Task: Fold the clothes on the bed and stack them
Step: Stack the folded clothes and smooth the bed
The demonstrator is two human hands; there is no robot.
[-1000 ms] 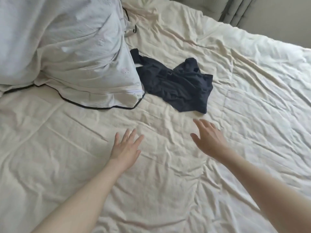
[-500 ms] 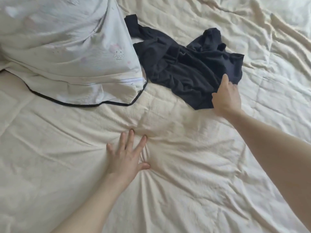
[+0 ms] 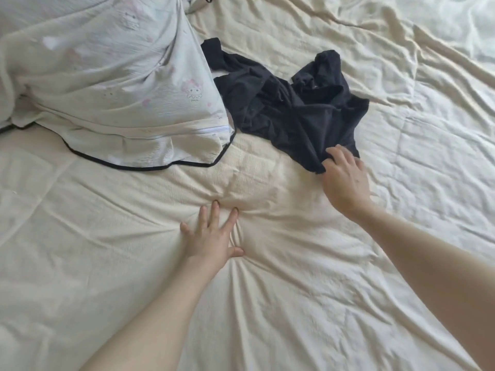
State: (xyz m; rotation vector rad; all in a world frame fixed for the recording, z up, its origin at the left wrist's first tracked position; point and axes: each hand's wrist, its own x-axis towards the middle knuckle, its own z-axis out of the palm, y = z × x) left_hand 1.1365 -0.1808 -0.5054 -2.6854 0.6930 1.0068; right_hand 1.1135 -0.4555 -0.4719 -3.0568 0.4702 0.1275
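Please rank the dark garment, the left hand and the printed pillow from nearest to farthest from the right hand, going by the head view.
1. Dark garment: touching the right hand, whose fingers pinch its near hem.
2. Left hand: nearer the camera and to the left, pressed flat on the cream bedcover.
3. Printed pillow: far left, beyond the garment; its black-piped corner comes closest.

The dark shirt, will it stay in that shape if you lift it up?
Probably not. The dark shirt lies crumpled in soft folds, so it should flop and hang. It looks thin, so likely light. The right hand pinches only its near edge, so the rest would dangle.
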